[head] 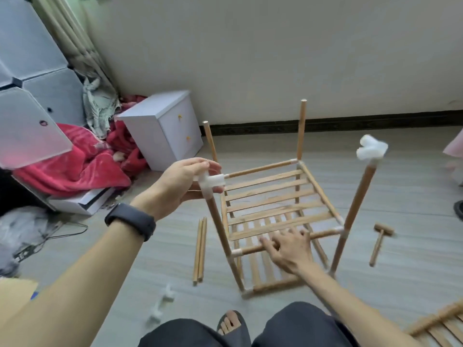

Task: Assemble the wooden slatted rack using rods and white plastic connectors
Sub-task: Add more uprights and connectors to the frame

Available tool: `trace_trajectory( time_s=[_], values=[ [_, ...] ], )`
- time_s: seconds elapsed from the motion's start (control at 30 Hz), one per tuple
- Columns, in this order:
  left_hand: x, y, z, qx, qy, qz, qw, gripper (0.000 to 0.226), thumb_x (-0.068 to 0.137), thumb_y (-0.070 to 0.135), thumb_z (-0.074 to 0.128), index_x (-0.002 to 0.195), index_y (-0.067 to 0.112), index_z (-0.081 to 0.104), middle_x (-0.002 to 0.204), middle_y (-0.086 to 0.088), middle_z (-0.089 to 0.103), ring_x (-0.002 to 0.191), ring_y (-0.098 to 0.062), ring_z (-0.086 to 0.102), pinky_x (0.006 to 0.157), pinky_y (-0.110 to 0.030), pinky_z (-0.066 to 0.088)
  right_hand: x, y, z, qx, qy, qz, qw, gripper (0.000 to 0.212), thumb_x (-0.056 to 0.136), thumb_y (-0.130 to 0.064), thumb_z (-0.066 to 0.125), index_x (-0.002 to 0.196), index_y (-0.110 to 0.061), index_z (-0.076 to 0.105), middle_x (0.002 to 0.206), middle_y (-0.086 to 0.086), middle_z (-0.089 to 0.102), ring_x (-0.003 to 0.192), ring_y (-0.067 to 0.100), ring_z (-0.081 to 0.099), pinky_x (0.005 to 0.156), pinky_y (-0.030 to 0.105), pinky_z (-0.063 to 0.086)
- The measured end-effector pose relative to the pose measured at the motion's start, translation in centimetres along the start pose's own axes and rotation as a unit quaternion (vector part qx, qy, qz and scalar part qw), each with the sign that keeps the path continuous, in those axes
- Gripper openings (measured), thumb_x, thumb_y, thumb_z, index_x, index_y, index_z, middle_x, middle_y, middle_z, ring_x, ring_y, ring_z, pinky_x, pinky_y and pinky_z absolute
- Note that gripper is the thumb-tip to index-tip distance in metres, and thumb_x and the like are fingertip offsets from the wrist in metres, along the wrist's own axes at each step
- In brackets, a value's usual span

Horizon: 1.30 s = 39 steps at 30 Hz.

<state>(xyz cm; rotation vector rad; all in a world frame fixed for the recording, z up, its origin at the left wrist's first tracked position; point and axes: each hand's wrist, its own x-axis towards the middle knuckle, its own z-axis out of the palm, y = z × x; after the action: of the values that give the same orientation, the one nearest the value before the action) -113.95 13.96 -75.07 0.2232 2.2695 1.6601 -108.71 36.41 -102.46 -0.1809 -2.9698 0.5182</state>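
- Pinching white connector [210, 182] in left hand [175, 187], its post [220, 229] running down-right from the grip.
- right hand [288, 249] wrapped round front rail [323, 234], rail lying crosswise.

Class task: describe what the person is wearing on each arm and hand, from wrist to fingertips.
The left hand is bare, with no glove or ring visible; a plain black wristband, like a fitness tracker, circles the left wrist. The right hand is bare too, with nothing on its wrist. No sleeve shows on either forearm.
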Motion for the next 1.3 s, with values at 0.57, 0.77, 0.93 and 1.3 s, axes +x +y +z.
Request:
trace_trajectory(
  time_s=[0.57,0.77,0.93,1.3],
  values=[
    [8.0,-11.6,0.6,0.079,0.165,-0.071,0.981,0.070,0.093,0.023,0.069,0.151,0.021,0.029,0.151,-0.014,0.040,0.135,-0.031,0.044,0.110,-0.051,0.042,-5.8,3.7,-2.6,0.370,0.134,0.189,0.900,0.054,0.085,-0.034,0.063,0.134,-0.045,0.043,0.141,-0.014,0.043,0.134,0.013,0.044,0.110,0.044,0.040],
    [13.7,-9.5,0.3,0.071,0.197,-0.002,0.978,0.088,0.096,0.025,0.066,0.159,0.029,0.006,0.161,-0.010,0.027,0.144,-0.033,0.034,0.113,-0.051,0.033,-5.5,1.7,-2.0,0.267,0.067,0.099,0.956,0.052,0.088,-0.080,0.044,0.132,-0.052,0.048,0.158,-0.017,0.026,0.142,0.008,0.033,0.111,0.043,0.040],
    [15.3,-9.1,-0.2,0.111,0.203,0.007,0.973,0.067,0.099,0.041,0.058,0.155,0.022,0.025,0.148,-0.012,0.039,0.135,-0.030,0.043,0.111,-0.045,0.036,-3.6,4.6,-2.5,0.209,0.063,0.058,0.974,0.060,0.097,-0.069,0.031,0.131,-0.030,0.062,0.156,-0.004,0.041,0.143,0.020,0.041,0.110,0.049,0.046],
    [11.3,-9.4,2.5,0.170,0.160,0.112,0.966,0.035,0.104,0.049,0.042,0.118,0.022,0.059,0.108,0.005,0.071,0.108,-0.018,0.066,0.093,-0.040,0.051,0.3,11.8,-4.8,0.210,0.161,0.227,0.937,0.027,0.107,-0.044,0.038,0.101,-0.023,0.053,0.089,-0.004,0.058,0.092,0.029,0.062,0.063,0.028,0.037]
  ],
)
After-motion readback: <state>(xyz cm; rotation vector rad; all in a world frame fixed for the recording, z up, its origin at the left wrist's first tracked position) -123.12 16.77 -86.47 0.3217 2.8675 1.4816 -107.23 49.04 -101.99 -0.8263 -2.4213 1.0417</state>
